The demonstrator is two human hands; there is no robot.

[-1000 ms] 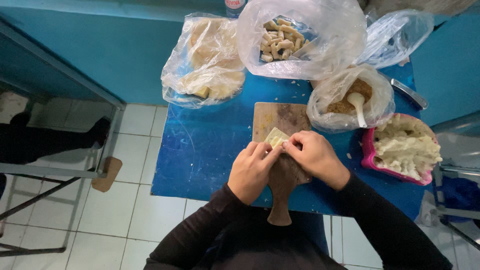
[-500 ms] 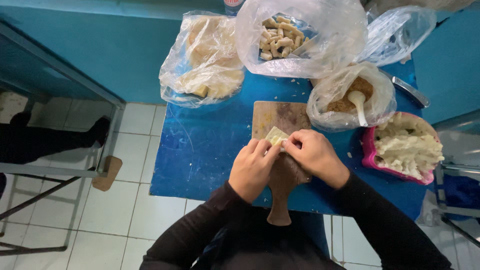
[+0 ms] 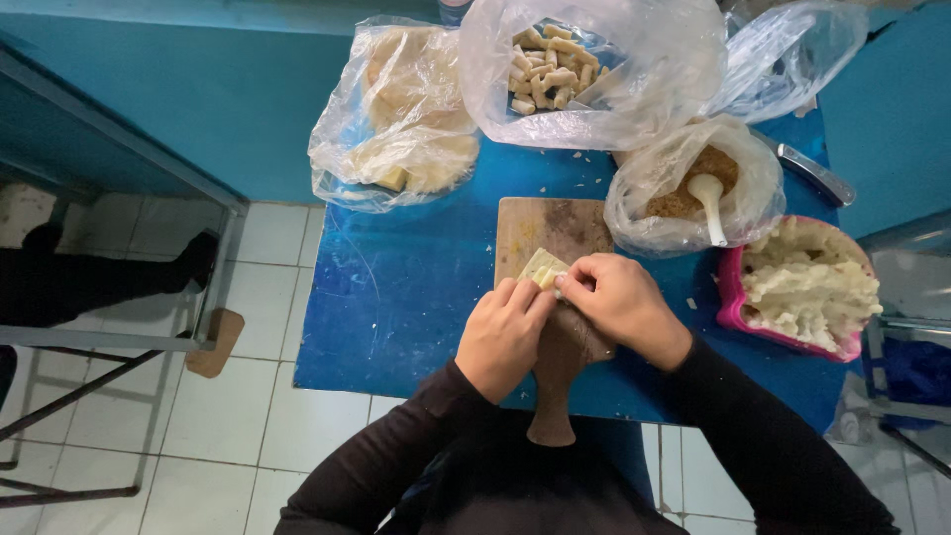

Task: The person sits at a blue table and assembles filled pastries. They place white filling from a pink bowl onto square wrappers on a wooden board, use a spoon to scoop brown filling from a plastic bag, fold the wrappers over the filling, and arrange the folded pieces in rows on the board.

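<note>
A pale yellow piece of dough [image 3: 542,268] lies on a wooden cutting board [image 3: 553,230] on the blue table [image 3: 396,297]. My left hand [image 3: 503,335] and my right hand [image 3: 619,305] meet over the board, and the fingertips of both pinch the near edge of the dough piece. Most of the dough is hidden under my fingers. The board's handle [image 3: 551,416] points toward me.
Behind the board stand a plastic bag of flat dough sheets [image 3: 406,119], a bag of rolled pieces [image 3: 575,69], a bag of brown filling with a white spoon [image 3: 698,188], and a pink bowl of white mash [image 3: 802,282]. A metal frame [image 3: 119,337] stands at left.
Both hands have stayed on the dough piece over the board; only the fingers have shifted slightly.
</note>
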